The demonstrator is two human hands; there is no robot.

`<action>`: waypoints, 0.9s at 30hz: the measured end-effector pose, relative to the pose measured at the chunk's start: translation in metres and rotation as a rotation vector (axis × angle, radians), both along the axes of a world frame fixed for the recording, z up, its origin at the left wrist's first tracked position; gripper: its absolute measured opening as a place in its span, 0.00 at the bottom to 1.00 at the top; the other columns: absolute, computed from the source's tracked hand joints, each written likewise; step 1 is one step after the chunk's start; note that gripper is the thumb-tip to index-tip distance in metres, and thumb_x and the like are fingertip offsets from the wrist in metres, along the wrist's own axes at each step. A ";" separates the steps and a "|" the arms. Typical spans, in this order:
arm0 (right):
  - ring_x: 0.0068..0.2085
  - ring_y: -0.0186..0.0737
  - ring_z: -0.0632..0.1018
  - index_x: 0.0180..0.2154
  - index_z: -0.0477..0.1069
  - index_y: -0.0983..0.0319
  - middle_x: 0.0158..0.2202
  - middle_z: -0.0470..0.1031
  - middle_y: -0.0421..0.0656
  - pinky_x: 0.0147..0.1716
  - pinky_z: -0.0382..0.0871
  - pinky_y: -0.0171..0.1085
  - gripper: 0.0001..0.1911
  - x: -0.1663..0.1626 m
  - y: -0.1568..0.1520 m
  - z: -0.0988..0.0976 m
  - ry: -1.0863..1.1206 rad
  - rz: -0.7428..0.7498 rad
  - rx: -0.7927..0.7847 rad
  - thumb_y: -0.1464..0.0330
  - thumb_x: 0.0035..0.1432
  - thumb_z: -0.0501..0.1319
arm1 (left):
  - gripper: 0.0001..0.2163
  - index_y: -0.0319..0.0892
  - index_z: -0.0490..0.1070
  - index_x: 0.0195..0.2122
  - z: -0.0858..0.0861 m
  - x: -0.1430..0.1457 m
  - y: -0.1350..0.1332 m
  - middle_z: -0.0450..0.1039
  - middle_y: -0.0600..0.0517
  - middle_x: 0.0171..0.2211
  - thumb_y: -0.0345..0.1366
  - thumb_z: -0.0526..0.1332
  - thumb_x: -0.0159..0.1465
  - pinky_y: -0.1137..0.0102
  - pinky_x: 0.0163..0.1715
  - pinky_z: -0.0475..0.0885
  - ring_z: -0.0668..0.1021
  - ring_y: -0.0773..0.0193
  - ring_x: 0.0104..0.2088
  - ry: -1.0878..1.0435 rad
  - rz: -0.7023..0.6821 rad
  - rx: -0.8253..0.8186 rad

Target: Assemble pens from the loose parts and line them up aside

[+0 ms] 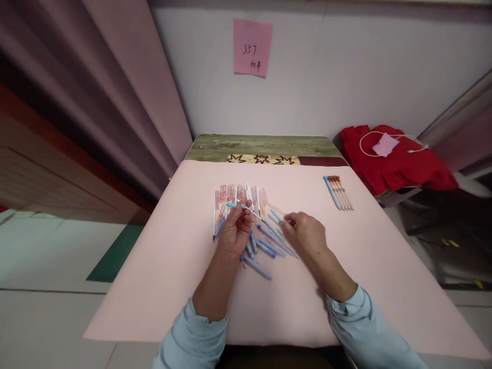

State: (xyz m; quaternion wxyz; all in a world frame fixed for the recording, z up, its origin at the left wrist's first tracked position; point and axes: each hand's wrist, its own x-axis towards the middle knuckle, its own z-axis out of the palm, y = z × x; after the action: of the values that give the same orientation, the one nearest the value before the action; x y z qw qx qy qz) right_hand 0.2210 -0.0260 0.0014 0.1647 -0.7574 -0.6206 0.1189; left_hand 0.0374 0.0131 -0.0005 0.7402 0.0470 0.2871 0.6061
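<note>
My left hand [235,233] is closed round a thin pen refill with a blue end [235,205], held just above the pink table cover [172,256]. My right hand [305,233] has its fingers pinched on a pale pen part [277,215] at the edge of a loose pile. Several blue pen barrels [269,243] lie scattered between and under both hands. Behind the left hand, several clear and pink pen parts [238,195] lie side by side.
A small row of assembled pens [339,192] lies at the far right of the cover. A red cloth with a white cord [392,154] sits on a chair to the right. A pink note [252,47] hangs on the wall; a curtain [115,92] hangs at the left.
</note>
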 end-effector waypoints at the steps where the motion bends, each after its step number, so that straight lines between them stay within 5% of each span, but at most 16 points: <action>1: 0.33 0.39 0.75 0.32 0.78 0.55 0.35 0.79 0.42 0.29 0.56 0.35 0.10 -0.002 0.000 -0.001 -0.002 0.002 -0.001 0.62 0.57 0.59 | 0.07 0.31 0.73 0.35 0.000 0.000 0.000 0.78 0.45 0.34 0.25 0.56 0.66 0.83 0.24 0.74 0.77 0.75 0.26 0.001 0.001 0.001; 11: 0.26 0.36 0.71 0.29 0.74 0.57 0.24 0.74 0.37 0.26 0.56 0.34 0.08 -0.001 -0.001 0.003 0.232 -0.049 0.042 0.61 0.53 0.62 | 0.07 0.32 0.73 0.35 -0.002 -0.001 0.001 0.78 0.45 0.34 0.25 0.55 0.66 0.83 0.25 0.73 0.77 0.75 0.26 -0.030 0.021 0.016; 19: 0.22 0.30 0.64 0.36 0.74 0.63 0.23 0.68 0.37 0.22 0.56 0.32 0.16 0.000 -0.003 -0.003 0.916 0.236 -0.053 0.57 0.53 0.63 | 0.06 0.34 0.73 0.34 -0.004 -0.007 0.003 0.78 0.47 0.34 0.24 0.56 0.66 0.83 0.28 0.74 0.77 0.75 0.26 -0.027 0.102 0.038; 27: 0.21 0.28 0.59 0.33 0.74 0.64 0.20 0.63 0.35 0.20 0.51 0.31 0.12 0.005 -0.004 0.003 0.944 0.262 -0.142 0.61 0.52 0.62 | 0.05 0.33 0.72 0.35 0.000 -0.010 0.003 0.78 0.47 0.34 0.24 0.57 0.65 0.83 0.28 0.75 0.77 0.76 0.26 -0.052 0.141 0.002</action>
State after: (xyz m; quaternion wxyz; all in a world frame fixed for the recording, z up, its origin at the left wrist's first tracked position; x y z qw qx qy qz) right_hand 0.2256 -0.0301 0.0041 0.3595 -0.5458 -0.5586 0.5108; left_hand 0.0279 0.0164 -0.0001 0.7028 0.0115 0.2700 0.6581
